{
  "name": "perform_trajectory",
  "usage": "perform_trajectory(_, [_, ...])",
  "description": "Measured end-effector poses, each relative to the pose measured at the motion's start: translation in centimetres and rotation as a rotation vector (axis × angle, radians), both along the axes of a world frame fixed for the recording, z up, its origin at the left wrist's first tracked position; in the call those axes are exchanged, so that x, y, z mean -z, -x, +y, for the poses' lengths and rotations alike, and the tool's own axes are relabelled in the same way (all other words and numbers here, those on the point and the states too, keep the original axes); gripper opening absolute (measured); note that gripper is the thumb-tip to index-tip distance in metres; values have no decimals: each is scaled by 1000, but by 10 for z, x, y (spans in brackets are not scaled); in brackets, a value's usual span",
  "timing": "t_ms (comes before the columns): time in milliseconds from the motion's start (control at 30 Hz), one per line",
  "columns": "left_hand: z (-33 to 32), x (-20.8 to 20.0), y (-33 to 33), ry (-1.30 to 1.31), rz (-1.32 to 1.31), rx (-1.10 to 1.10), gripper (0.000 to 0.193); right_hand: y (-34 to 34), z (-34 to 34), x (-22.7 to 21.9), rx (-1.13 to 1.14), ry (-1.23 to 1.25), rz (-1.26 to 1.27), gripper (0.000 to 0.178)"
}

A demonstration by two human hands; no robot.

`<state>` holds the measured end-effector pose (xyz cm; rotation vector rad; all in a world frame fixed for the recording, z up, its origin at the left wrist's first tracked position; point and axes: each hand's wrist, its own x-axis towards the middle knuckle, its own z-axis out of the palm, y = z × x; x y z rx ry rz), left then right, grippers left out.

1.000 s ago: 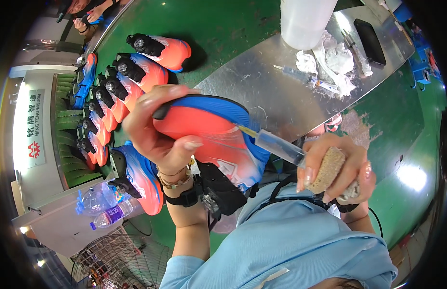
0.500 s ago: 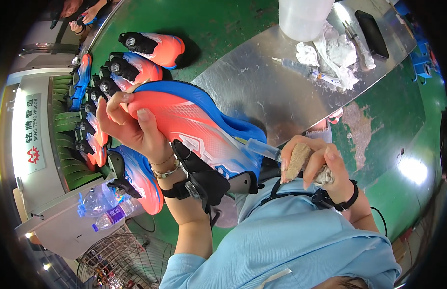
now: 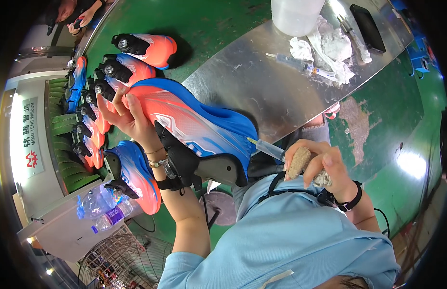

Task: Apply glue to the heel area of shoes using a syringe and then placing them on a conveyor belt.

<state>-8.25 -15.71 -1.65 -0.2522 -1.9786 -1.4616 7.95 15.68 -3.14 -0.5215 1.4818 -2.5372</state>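
Item: orange-and-blue sports shoe (image 3: 194, 127), held off the table, sole side turned toward the person, toe up-left, heel down-right near the chest.

Left hand (image 3: 132, 115): closed around the forepart of the shoe, fingers wrapped over the toe edge; a dark wrist-worn device (image 3: 185, 164) sits on the forearm.

Right hand (image 3: 315, 166): closed on two things at once, a clear syringe (image 3: 267, 147) whose fine tip points at the blue sole edge by the heel, and a tan crepe-like rubbing block (image 3: 298, 163) tucked in the fingers.

Handling note: the step in hand appears to be touching up the sole seam. It would go best with the shoe braced firmly by the left hand, the syringe tip kept right on the seam line, only a little pressed out, and the block kept clear of the wet spot.

Surroundings: steel sheet (image 3: 262, 91) on the green table (image 3: 204, 24), bearing a second syringe (image 3: 300, 65), crumpled white wipes (image 3: 329, 45), a white plastic tub (image 3: 296, 14) and a black phone (image 3: 368, 21). Row of matching shoes on lasts (image 3: 112, 77) at left; one more shoe (image 3: 136, 176) lower left. Plastic bottles (image 3: 100, 212) below.
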Motion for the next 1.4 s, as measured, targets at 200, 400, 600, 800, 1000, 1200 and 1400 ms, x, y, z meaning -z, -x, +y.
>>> perform_trajectory(200, [-26, 35, 2, -192, -35, -108, 74, 3, -3, 0, 50, -55, 22, 60])
perform_trajectory(400, [-47, 60, -24, -163, -196, -396, 77, 13, -22, 4, 80, 7, -19, 61])
perform_trajectory(600, [-46, 48, -94, -388, -453, -544, 65, 20, -37, 9, 115, 26, -24, 58])
perform_trajectory(800, [-34, 7, -191, -306, -861, -416, 58, 20, -46, 9, 95, 58, -93, 56])
perform_trajectory(1000, [-6, 4, -235, -472, -1207, 129, 48, 17, -51, 8, 71, 10, -103, 56])
perform_trajectory(1200, [30, 27, -227, -759, -1322, 518, 63, 11, -36, -10, 38, 27, -184, 58])
perform_trajectory(1400, [58, 54, -215, -843, -1191, 718, 67, -2, -14, -37, 10, -83, -349, 59])
